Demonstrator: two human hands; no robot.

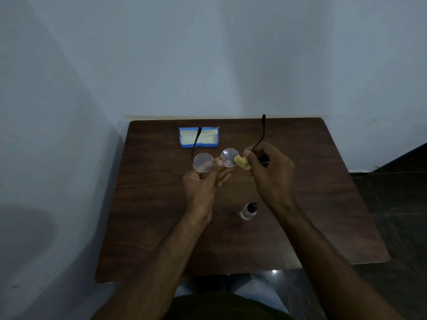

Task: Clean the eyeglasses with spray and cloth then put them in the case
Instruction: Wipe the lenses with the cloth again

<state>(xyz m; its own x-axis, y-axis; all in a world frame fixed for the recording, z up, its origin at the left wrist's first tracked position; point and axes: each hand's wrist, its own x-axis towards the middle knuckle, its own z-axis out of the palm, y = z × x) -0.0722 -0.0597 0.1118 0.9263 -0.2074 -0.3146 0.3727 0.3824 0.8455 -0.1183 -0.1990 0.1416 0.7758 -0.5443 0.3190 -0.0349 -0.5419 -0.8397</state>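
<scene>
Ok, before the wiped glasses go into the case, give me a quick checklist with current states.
1. Glasses held: ok, left hand grips them near the bridge.
2. Cloth in the right hand: ok, at the edge of one lens.
3. Lenses clean: cannot tell, glare on both.
4. Temples folded: not ok, both stick out open.
5. Case open: ok, pale lining visible, at the table's far side.
6. Bottle out of the way: ok, upright near the wrists.
</scene>
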